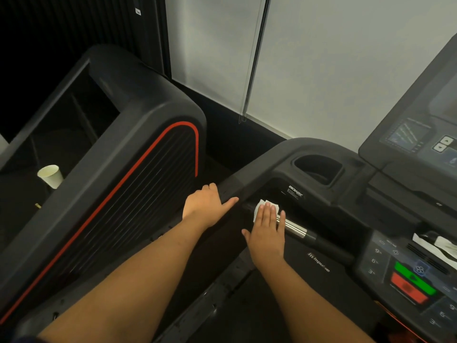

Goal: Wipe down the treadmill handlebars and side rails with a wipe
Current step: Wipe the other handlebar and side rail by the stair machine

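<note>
A white wipe (262, 205) lies over the inner handlebar (298, 230), a black bar with a shiny silver grip sensor. My right hand (268, 233) presses flat on the wipe with straight fingers, covering most of it. My left hand (206, 205) rests on the black left side rail (249, 177) of the treadmill, fingers hooked over its far edge and thumb lying along the top. The rail curves up toward the console.
The console (405, 276) with green and red buttons sits at right, crumpled white tissue (440, 247) on it. A cup holder (317, 169) and screen (420, 134) lie beyond. A neighbouring machine (118, 184) with a red stripe stands left, with a paper cup (50, 175).
</note>
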A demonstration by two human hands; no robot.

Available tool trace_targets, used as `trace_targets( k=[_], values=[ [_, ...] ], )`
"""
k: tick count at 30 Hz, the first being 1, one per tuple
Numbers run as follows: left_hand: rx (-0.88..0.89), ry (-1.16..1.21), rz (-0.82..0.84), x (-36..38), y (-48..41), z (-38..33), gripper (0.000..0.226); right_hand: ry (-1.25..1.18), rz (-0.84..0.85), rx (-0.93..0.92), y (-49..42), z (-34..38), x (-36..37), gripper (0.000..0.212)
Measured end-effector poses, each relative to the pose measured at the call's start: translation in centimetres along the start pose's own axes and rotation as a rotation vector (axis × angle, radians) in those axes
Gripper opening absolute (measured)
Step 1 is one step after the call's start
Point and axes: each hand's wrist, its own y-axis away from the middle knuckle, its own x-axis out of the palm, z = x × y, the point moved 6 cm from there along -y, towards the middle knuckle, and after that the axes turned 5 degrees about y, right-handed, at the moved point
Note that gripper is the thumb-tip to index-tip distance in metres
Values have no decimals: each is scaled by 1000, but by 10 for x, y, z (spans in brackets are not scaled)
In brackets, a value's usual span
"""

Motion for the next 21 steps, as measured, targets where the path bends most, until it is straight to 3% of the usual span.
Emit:
trace_targets(
  k=[12, 21],
  values=[
    [-1, -12, 1, -1, -1, -1, 89, -13, 4, -25, -17, -4, -8, 74],
    [-9, -15, 3, -1, 0, -1, 91, 19, -6, -70, 2, 21, 8, 81]
  ],
)
